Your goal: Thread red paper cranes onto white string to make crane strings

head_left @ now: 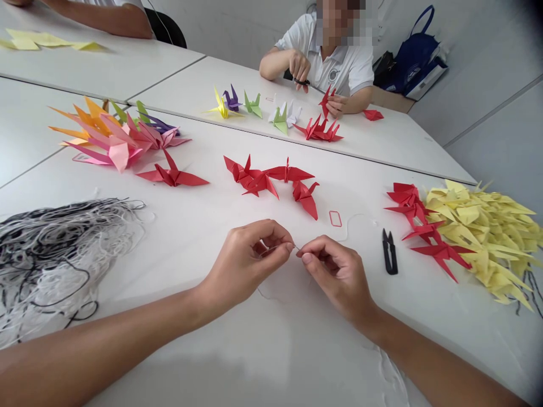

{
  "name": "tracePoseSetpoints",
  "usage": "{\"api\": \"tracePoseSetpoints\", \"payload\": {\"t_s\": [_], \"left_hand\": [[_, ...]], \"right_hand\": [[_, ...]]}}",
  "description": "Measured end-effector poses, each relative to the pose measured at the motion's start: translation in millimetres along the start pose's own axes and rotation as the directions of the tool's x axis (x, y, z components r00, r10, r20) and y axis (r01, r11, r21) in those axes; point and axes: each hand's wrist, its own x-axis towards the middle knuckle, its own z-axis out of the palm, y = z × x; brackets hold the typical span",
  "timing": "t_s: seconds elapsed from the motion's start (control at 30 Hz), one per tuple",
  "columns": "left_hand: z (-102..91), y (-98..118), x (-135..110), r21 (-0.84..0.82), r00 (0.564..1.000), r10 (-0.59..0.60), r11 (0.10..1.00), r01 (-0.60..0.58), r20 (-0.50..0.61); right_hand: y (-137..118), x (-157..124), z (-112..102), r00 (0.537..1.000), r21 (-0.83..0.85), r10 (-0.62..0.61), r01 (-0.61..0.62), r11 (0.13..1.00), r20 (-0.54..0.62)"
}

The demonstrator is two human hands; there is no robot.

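Over the white table (271,362), my left hand (250,254) pinches a thin thread (271,298) that hangs below it. My right hand (339,277) is closed at the fingertips on a thin end at the gap between both hands; whether a needle is there is too small to tell. Just beyond my hands lie several red paper cranes (258,178). Black thread snips (389,251) rest to the right of my right hand. Some white string (392,376) trails under my right forearm.
A tangle of black and white string (55,260) spreads at left. Pink and orange cranes (123,138) pile behind it. Yellow cranes (487,226) heap at right, red ones alongside. Across the table a person (314,56) holds scissors and a red crane; another person's arm (102,20) rests far left.
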Motion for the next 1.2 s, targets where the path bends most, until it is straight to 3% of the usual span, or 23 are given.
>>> {"api": "tracePoseSetpoints", "payload": {"t_s": [1.2], "left_hand": [[0.1, 0.6, -0.4, -0.025, 0.999, -0.009, 1.000, 0.010, 0.030]], "right_hand": [[2.3, -1.6, -0.3, 0.997, 0.019, 0.048, -0.049, 0.999, 0.055]]}}
